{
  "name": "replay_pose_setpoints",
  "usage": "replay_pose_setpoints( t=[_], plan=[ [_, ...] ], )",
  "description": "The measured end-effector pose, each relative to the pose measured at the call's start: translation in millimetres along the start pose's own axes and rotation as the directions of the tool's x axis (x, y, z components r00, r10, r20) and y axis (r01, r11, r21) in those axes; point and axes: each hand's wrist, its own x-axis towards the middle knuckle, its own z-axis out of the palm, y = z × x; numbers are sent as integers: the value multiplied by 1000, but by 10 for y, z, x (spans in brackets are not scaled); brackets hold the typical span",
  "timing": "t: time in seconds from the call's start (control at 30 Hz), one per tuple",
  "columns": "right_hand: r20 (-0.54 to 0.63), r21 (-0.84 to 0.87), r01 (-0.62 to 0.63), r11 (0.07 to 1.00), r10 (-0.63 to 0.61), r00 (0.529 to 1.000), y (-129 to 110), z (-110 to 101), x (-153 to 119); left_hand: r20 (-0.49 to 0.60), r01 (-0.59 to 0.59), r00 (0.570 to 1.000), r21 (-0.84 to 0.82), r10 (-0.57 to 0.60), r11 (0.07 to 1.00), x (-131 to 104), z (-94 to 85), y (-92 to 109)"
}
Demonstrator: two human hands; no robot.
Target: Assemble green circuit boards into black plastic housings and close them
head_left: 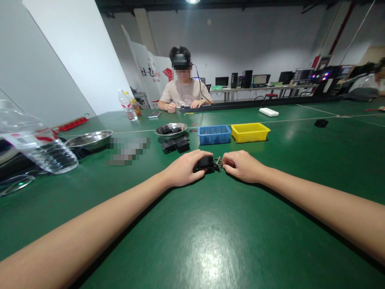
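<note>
You are showing two bare hands and two bare forearms, with skin that is looking smooth. Your left hand [188, 166] is showing a rounded back and slim fingers, and it is narrowing into a slender wrist [165, 179]. From there your left forearm [90, 220] is widening steadily, growing broadest where the picture's lower left corner is cutting it off. Your right hand [245, 165] is looking compact, its knuckles making a softly rounded outline. Your right forearm [325, 200] is likewise starting slim and thickening toward the right edge, where it is leaving view. Your fingernails are appearing too small to make out clearly.
</note>
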Motion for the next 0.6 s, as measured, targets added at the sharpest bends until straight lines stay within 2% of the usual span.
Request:
replay_pose_setpoints(
  t=[0.6],
  plan=[
    [24, 2, -18, 1000, 18, 1000, -16, -17, 0, -2, 5, 1000, 4, -5, 1000, -3, 2, 7]
  ],
)
